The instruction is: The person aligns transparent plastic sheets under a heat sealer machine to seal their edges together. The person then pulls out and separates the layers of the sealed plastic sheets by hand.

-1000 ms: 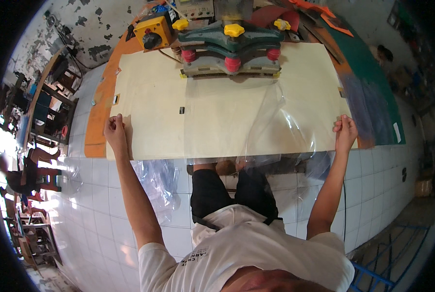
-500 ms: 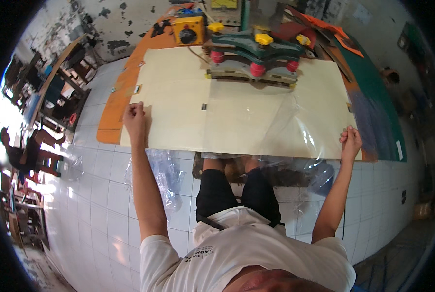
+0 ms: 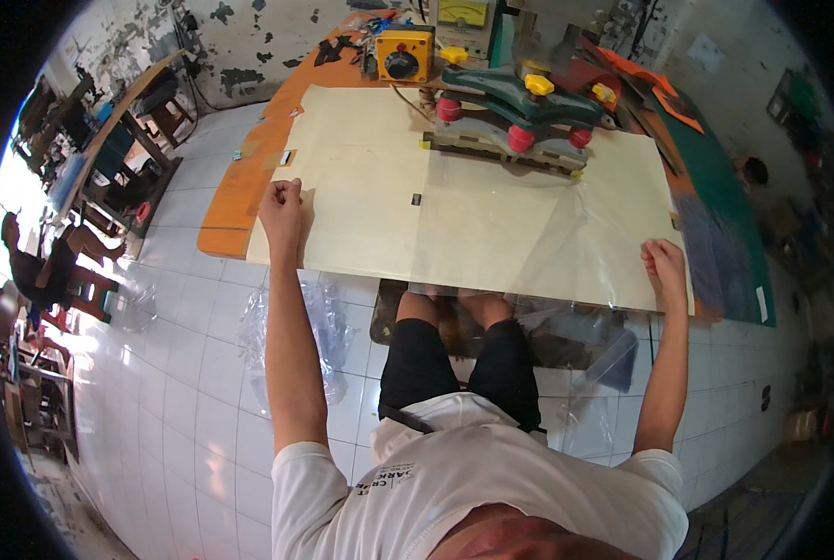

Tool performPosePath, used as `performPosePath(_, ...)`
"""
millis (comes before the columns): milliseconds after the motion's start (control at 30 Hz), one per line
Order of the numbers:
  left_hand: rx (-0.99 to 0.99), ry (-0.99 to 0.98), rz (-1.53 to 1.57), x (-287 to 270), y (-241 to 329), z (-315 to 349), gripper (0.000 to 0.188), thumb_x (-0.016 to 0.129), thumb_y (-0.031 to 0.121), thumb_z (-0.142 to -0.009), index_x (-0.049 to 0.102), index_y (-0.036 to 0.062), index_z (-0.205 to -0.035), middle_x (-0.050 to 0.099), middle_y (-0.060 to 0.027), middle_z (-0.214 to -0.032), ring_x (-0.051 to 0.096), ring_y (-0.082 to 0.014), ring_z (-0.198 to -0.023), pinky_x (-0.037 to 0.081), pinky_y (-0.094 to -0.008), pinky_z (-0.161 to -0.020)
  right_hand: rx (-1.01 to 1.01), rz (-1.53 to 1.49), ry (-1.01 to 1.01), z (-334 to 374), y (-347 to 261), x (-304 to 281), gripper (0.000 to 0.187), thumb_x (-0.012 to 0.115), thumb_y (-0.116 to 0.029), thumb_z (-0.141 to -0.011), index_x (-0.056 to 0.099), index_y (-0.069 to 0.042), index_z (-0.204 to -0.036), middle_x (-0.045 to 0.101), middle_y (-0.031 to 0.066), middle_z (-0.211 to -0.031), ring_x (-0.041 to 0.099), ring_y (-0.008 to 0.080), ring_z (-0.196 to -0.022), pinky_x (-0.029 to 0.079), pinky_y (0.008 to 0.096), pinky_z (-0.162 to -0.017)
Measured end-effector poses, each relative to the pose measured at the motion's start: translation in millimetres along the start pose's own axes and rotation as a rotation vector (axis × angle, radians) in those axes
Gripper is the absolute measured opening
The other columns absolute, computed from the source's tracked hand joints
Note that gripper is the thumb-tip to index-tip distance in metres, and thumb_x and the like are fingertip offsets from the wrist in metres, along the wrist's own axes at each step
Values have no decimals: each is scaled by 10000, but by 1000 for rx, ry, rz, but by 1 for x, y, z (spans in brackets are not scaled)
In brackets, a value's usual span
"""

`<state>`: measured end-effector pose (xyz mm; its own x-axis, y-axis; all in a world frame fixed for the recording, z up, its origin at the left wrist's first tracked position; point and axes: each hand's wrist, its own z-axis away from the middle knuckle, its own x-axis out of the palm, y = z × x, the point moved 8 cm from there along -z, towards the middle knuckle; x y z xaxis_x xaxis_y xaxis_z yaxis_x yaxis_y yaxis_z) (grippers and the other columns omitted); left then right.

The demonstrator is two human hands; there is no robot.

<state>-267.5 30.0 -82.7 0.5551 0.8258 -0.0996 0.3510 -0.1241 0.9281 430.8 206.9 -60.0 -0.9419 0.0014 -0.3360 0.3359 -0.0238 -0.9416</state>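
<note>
My left hand point(image 3: 282, 205) is closed above the left part of a cream board point(image 3: 356, 196) on the table; whatever its fingers may hold is hidden. My right hand point(image 3: 665, 266), also closed, is over the board's near right corner, with no clear view of anything between its fingers. A clear plastic sheet point(image 3: 491, 238) lies between my hands, over the middle and right of the board. It runs back to a green press point(image 3: 501, 101) with yellow knobs and red feet. Creases show in the sheet's right part.
A yellow box with a black dial point(image 3: 405, 56) stands behind the board, beside a meter point(image 3: 463, 21). Orange and dark scraps point(image 3: 655, 79) lie at the back right, by a green mat point(image 3: 729, 205). Crumpled plastic point(image 3: 309, 322) is on the tiled floor. A person point(image 3: 39, 266) sits far left.
The scene has shifted slightly right in the picture. My right hand has moved a little left over the board. The clear sheet's raised, shiny fold now lies flatter.
</note>
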Motion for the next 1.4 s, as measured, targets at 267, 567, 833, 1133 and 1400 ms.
performPosePath(267,22,-18,-3,3,-6,2,246,660,216,-887,598,-19,-847,573,-22,-678,511,-76,-622,409,-228,-588,94,-54,-318,-48,-16,91,271,559,-297,-949,615,-32,-942,605,23,-815,558,97,-666,488,236,-598)
performPosePath(567,1,1,-52,1,-6,6,258,661,226,-885,592,-14,-823,564,-23,-663,505,-85,-624,409,-238,-595,384,-51,-394,-117,-4,139,314,559,-337,-937,582,-31,-1005,629,73,-921,626,187,-833,548,329,-765)
performPosePath(833,17,15,-89,0,-3,10,253,657,229,-886,572,11,-790,539,-11,-662,487,-82,-621,394,-241,-580,535,-47,-372,-119,7,155,331,662,-374,-863,599,-66,-963,643,62,-898,635,175,-825,548,311,-752)
performPosePath(1133,43,15,-38,1,-3,8,226,658,205,-893,572,13,-810,539,-3,-676,490,-73,-632,392,-223,-583,518,27,-383,-113,-1,163,191,724,-278,-820,614,-126,-786,590,-24,-671,573,104,-594,525,253,-587)
performPosePath(1400,20,40,-38,-1,-6,10,252,664,225,-879,592,-3,-800,548,-11,-652,482,-75,-615,386,-228,-587,560,-151,-485,-91,-16,170,237,713,-207,-801,528,-145,-666,496,-39,-571,468,74,-462,494,244,-480)
